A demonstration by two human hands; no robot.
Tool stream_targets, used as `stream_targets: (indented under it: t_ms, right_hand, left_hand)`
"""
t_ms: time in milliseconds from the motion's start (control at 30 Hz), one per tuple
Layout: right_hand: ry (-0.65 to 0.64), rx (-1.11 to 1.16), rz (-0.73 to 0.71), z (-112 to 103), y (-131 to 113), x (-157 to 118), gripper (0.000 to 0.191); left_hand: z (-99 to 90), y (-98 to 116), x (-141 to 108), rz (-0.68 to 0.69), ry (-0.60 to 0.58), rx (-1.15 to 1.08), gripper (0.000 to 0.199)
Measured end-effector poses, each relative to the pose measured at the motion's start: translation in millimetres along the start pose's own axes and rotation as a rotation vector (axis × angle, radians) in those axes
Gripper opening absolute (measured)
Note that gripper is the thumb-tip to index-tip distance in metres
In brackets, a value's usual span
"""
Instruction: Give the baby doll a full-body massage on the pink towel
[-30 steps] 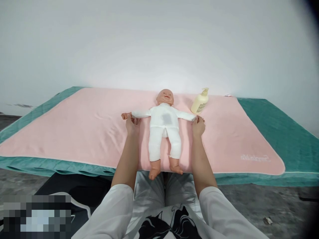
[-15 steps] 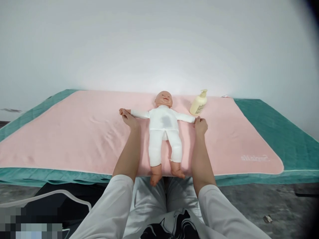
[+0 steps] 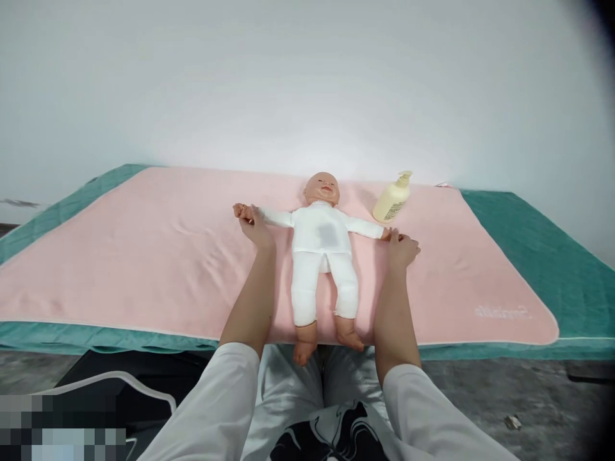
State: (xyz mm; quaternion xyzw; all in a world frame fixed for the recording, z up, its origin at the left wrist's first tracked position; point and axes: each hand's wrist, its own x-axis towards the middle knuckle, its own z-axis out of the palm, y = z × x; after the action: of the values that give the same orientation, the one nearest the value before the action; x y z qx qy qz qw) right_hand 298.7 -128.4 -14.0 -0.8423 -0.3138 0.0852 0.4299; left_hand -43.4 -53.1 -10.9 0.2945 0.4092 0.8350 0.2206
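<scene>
A baby doll (image 3: 323, 227) with a white cloth body lies on its back on the pink mat (image 3: 144, 256), its arms stretched out to both sides and its feet toward me. My left hand (image 3: 257, 228) is closed around the doll's arm on the left, near the wrist, and the doll's small hand pokes out beyond my fingers. On the other side my right hand (image 3: 404, 248) pinches the doll's other hand at the end of its sleeve. A pale yellow pump bottle (image 3: 391, 198) stands tilted in view just beyond my right hand.
The pink mat lies over a green quilted pad (image 3: 552, 243), whose front edge crosses near my legs. A white wall (image 3: 307, 83) rises behind. At the lower left are a dark object (image 3: 144, 365) and a pale curved bar (image 3: 120, 371).
My left hand has slid from the doll's hand toward its wrist and forearm. My right hand still holds the other doll hand, with its fingers slightly shifted. The whole view has moved slightly.
</scene>
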Motion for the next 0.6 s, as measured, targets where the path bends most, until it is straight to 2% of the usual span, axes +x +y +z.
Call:
stream_targets:
  t_ms: [100, 233, 333, 400, 600]
  right_hand:
    - [-0.021, 0.200, -0.007, 5.5, 0.1, -0.3, 0.041]
    - [-0.029, 0.535, -0.055, 15.8, -3.5, -1.4, 0.052]
    - [-0.013, 0.636, -0.094, 22.2, -10.4, -2.6, 0.061]
    - [-0.005, 0.686, -0.136, 24.6, -16.7, -5.0, 0.065]
    - [-0.039, 0.911, -0.356, 28.5, -32.9, -27.4, 0.058]
  left_hand:
    - [2.9, 6.8, -5.3, 0.023, 0.051, 0.077, 0.026]
    - [5.2, 15.6, -12.5, 0.049, -0.014, 0.068, 0.034]
    - [5.6, 21.8, -18.4, 0.097, -0.061, 0.058, 0.046]
    - [6.0, 27.2, -24.1, 0.130, -0.082, 0.066, 0.046]
    - [8.1, 44.3, -49.4, 0.221, -0.191, 0.103, 0.045]
